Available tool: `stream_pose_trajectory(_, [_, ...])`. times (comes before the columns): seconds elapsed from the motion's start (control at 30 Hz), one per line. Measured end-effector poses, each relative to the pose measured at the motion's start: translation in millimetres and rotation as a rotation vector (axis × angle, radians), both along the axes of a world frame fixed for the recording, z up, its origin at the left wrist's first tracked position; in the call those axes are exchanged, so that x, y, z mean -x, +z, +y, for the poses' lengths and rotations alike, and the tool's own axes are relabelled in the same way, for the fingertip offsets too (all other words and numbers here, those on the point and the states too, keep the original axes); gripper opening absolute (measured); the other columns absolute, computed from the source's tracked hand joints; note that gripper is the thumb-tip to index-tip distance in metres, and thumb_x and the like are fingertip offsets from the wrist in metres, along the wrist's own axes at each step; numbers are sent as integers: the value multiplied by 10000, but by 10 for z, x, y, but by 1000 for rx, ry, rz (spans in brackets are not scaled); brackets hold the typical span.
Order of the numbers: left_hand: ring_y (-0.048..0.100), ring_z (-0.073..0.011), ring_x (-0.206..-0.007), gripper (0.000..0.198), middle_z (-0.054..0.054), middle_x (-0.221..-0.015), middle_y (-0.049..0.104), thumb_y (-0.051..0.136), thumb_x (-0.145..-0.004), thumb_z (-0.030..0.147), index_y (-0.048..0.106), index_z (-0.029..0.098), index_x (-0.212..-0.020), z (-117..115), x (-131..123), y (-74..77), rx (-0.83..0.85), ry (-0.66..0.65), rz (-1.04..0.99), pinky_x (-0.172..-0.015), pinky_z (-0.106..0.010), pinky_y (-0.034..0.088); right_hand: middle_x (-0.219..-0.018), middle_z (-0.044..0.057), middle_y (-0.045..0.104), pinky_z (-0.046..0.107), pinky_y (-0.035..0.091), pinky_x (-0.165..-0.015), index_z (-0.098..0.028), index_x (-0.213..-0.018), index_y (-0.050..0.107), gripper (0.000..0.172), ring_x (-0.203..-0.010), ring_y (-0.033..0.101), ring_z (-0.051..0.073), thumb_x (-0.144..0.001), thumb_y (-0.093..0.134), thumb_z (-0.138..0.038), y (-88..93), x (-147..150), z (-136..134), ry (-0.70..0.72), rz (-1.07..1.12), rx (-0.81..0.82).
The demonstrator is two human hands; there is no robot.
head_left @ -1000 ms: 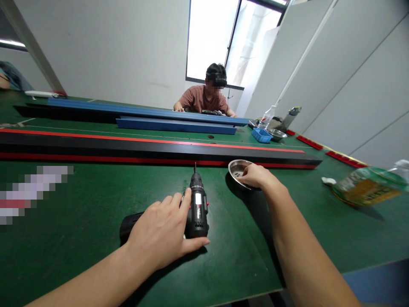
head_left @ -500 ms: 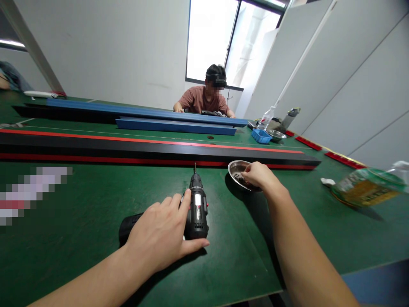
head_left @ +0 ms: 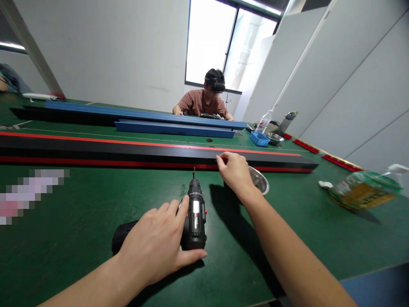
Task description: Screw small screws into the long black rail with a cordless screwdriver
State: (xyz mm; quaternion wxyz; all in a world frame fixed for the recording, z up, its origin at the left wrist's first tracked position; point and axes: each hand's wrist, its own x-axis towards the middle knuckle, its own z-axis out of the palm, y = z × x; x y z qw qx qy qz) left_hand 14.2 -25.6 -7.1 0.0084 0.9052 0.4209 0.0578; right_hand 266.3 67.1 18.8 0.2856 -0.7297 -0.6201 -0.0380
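Observation:
A black cordless drill [head_left: 194, 213] lies on the green table [head_left: 79, 221], its bit pointing away from me. My left hand [head_left: 158, 245] rests over the drill's handle, fingers wrapped along its body. My right hand [head_left: 233, 170] is raised left of a small steel bowl [head_left: 260, 181], thumb and fingertips pinched together on something too small to make out. The pinch sits close to the front edge of a long black rail with red stripes [head_left: 128, 151], just beyond the drill bit.
Two blue rails [head_left: 172, 127] lie farther back. A person in a reddish shirt [head_left: 203, 102] sits at the table's far end. A blue tray [head_left: 259, 138], another steel bowl [head_left: 275, 137] and bottles stand at the back right. A plastic bottle [head_left: 361, 189] lies at my right.
My right hand left the steel bowl and moved up and left toward the black rail, fingers now pinched. The left hand stayed on the drill.

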Motion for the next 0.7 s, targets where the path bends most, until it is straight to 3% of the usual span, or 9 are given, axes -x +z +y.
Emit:
stream_pose_trajectory(0.1, [666,-355,-1043,989,-149,-1173,671,573,-806,822,446,174,-1543,-3,1,9,17,-9,-9,-877,-505,571,-993,137,806,308,491,-832,-203,-950,823,256,-935,747,278,-993,600,-321,-174,264,175,127,129,20])
stream_pose_trajectory(0.23, [658,-356,-1057,1016,-160,-1192,671,568,-802,830,445,150,-1547,2,-2,17,20,-16,-11,-899,-523,569,-995,145,806,298,489,-825,-187,-905,822,235,-945,753,269,-979,633,-306,-538,330,448,76,296,64])
stream_pose_trajectory(0.37, [658,-353,-1064,1046,-160,-1206,670,573,-788,840,423,156,-1564,2,-2,7,30,-11,-8,-897,-509,570,-835,88,791,250,483,-669,-160,-876,802,260,-704,715,180,-979,631,-328,-798,258,612,143,508,106])
stream_pose_trajectory(0.5, [654,-355,-1078,1063,-169,-1223,670,556,-789,852,411,148,-1571,6,-4,-5,31,-13,-2,-910,-503,565,-727,49,745,223,418,-508,-134,-862,782,295,-472,567,104,-981,620,-350,-889,216,673,253,656,146])
stream_pose_trajectory(0.7, [658,-356,-1063,1058,-169,-1213,675,543,-796,853,408,147,-1572,6,-3,-5,28,-13,-3,-901,-508,566,-685,40,706,211,406,-497,-121,-833,772,283,-474,550,91,-971,625,-320,-902,205,709,286,698,150])
